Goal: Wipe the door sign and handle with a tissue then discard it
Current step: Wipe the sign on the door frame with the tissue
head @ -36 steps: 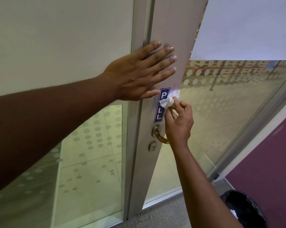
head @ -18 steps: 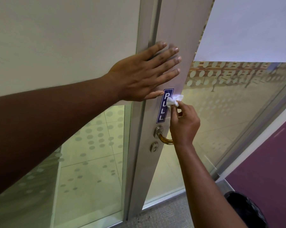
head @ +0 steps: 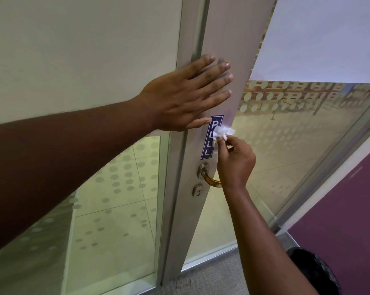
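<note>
- The step in hand looks like the first one: wiping the sign, the blue vertical "PULL" strip on the door stile.
- The tissue is a small white wad pressed against the sign's upper right edge, over part of the "U"; the lower letters stay uncovered.
- The right hand reaches up from below, wrist bent back, thumb and first fingers pinched tight on the tissue; the other fingers curl loosely.
- The left hand lies flat on the stile above the sign, fingers spread and holding nothing, its thumb tip just touching the sign's top left corner. I judge it is bracing the door.
- The left forearm crosses the view from the left edge, nearly level; the right forearm rises steeply from the bottom right.
- The handle sits just below the sign, an amber lever on a metal rose; the right wrist hides its outer end. A keyhole is just beneath it.
- Next move, as I judge it: draw the wad down the remaining letters with steady pressure, then drop to the handle and wrap the tissue around the lever.
- A black bin sits at the bottom right, near the right elbow, a likely place for the tissue afterwards.
</note>
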The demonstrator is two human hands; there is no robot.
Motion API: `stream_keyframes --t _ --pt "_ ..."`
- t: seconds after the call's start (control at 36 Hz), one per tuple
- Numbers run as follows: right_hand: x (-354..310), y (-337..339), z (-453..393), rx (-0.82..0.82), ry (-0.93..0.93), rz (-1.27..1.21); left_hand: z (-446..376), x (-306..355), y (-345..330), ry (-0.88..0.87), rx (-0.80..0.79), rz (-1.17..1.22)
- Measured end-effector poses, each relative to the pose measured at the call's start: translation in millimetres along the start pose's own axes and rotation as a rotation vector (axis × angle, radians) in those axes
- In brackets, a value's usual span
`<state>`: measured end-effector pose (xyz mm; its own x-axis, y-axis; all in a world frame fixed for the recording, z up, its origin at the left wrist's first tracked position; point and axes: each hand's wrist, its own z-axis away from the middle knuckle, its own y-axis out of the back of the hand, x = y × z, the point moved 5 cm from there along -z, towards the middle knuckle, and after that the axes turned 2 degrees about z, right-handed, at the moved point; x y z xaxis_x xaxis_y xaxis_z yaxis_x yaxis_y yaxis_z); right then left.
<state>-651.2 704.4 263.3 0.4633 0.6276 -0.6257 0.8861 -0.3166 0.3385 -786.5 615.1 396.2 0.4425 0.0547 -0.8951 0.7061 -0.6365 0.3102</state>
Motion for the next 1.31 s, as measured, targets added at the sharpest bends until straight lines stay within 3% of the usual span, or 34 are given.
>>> stream_keyframes --t 0.33,0.5,0.81,1.17,1.31 --pt "-4.1 12.1 -10.0 -0.021 -0.102 -0.169 0.0 0.4 1.1 0.001 -0.024 0.008" --pt "-1.6 21.9 -13.2 0.102 -0.116 -0.295 0.2 0.4 1.5 0.001 -0.039 0.03" --pt "-16.0 -8.0 6.8 0.135 0.247 -0.09 0.3 1.1 2.0 -0.009 -0.025 0.009" --pt "4.2 -1.4 17.7 0.08 0.047 -0.144 -0.6 -0.5 2.4 0.008 -0.019 0.025" --pt "-22.3 12.6 -11.3 0.156 0.131 -0.212 0.1 -0.1 2.5 0.002 -0.011 0.028"
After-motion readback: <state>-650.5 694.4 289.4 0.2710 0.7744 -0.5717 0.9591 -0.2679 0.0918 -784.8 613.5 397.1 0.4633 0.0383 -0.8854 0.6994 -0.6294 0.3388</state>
